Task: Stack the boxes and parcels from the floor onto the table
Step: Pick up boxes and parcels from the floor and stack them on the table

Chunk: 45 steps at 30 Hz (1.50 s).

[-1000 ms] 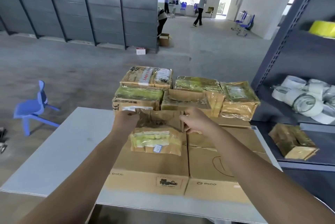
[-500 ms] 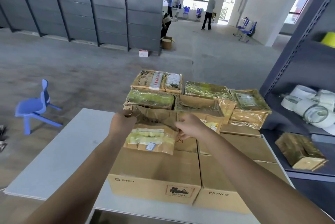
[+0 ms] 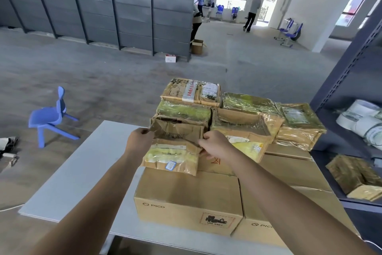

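Now, left hand [image 3: 140, 141]: pinches the parcel [image 3: 171, 157].
Right hand [image 3: 215, 144]: pinches it too.
Parcel: between hands, flat for stacking.

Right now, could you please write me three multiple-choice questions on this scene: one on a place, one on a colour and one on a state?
1. Where is the crumpled parcel that the hands hold?
A) on the floor
B) over the left PICO box
C) on the side shelf

2. What colour is the small chair?
A) blue
B) red
C) green

3. What is the left hand doing?
A) hanging idle
B) lying flat on the table
C) gripping the parcel's corner

Answers:
1 B: its lower edge lies over that box's top.
2 A: seat and legs are blue.
3 C: it pinches the upper left corner, while the right hand holds the other side.
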Each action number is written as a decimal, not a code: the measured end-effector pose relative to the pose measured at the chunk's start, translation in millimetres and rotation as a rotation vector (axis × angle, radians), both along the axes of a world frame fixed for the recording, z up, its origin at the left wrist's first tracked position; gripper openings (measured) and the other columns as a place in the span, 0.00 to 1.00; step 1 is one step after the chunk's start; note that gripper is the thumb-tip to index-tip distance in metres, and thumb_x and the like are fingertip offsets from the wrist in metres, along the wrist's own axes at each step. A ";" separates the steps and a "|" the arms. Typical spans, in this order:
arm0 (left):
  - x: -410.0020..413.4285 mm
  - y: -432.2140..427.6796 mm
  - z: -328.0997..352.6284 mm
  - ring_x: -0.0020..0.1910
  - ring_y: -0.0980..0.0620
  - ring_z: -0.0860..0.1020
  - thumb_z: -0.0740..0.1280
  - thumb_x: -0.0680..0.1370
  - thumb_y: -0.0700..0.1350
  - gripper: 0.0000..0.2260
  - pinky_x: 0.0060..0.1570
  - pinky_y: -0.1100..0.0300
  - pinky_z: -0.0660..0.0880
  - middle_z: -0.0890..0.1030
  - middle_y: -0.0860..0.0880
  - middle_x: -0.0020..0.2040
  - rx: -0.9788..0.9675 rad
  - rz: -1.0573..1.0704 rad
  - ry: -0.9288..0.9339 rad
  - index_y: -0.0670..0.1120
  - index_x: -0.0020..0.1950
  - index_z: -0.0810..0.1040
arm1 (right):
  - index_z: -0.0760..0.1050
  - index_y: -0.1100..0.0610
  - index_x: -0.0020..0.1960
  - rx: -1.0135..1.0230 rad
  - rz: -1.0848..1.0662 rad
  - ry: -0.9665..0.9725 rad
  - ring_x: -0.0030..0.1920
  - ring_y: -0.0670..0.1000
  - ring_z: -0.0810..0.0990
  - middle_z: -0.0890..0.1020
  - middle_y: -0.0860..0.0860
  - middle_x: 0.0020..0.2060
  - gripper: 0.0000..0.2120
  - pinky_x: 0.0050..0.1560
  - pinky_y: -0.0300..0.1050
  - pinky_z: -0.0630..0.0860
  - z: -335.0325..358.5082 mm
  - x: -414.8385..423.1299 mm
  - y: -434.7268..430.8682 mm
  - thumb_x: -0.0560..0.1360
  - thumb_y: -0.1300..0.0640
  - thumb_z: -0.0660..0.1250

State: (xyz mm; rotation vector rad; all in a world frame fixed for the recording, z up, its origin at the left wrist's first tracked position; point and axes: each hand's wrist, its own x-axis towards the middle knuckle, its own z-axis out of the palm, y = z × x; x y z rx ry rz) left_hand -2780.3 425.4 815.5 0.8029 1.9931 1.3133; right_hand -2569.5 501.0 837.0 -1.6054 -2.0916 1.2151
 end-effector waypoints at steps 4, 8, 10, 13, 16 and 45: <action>-1.6 0.9 -0.5 0.32 0.50 0.68 0.61 0.74 0.39 0.10 0.31 0.59 0.63 0.73 0.47 0.35 -0.035 -0.067 -0.058 0.37 0.48 0.79 | 0.72 0.60 0.42 0.014 -0.043 0.014 0.37 0.49 0.84 0.80 0.54 0.39 0.07 0.38 0.45 0.83 3.8 0.7 -0.4 0.79 0.61 0.61; -3.9 3.3 -2.4 0.31 0.50 0.68 0.61 0.74 0.40 0.08 0.30 0.60 0.64 0.72 0.48 0.34 -0.055 -0.090 -0.054 0.38 0.47 0.78 | 0.71 0.60 0.45 0.001 -0.053 0.019 0.38 0.50 0.83 0.79 0.55 0.39 0.05 0.41 0.47 0.83 4.0 0.3 -0.7 0.80 0.62 0.59; -3.6 4.5 -2.8 0.30 0.50 0.66 0.61 0.74 0.40 0.06 0.29 0.61 0.62 0.71 0.48 0.33 -0.056 -0.086 -0.053 0.40 0.46 0.76 | 0.74 0.64 0.54 0.003 -0.054 0.000 0.38 0.49 0.83 0.79 0.54 0.40 0.08 0.41 0.46 0.83 2.1 -0.9 -1.0 0.80 0.61 0.59; -1.8 5.1 -3.9 0.31 0.51 0.67 0.60 0.75 0.41 0.05 0.29 0.59 0.62 0.71 0.49 0.34 -0.062 -0.098 -0.018 0.42 0.45 0.74 | 0.72 0.65 0.65 -0.002 -0.053 -0.017 0.39 0.48 0.83 0.79 0.53 0.40 0.15 0.38 0.43 0.82 -0.2 -0.9 -1.0 0.80 0.60 0.59; 0.0 4.4 -6.4 0.33 0.52 0.68 0.58 0.76 0.41 0.06 0.31 0.59 0.64 0.73 0.48 0.38 -0.055 -0.120 0.025 0.42 0.46 0.74 | 0.72 0.65 0.64 0.007 -0.058 -0.037 0.37 0.46 0.83 0.80 0.53 0.40 0.15 0.34 0.40 0.81 -1.4 -1.3 -1.9 0.81 0.58 0.59; 35.3 -183.1 -8.0 0.49 0.51 0.72 0.56 0.81 0.53 0.20 0.48 0.58 0.67 0.74 0.48 0.60 -0.034 0.028 0.182 0.46 0.70 0.67 | 0.71 0.48 0.59 0.024 0.107 0.083 0.35 0.44 0.84 0.80 0.48 0.49 0.09 0.34 0.43 0.78 -13.8 27.8 -150.8 0.82 0.48 0.57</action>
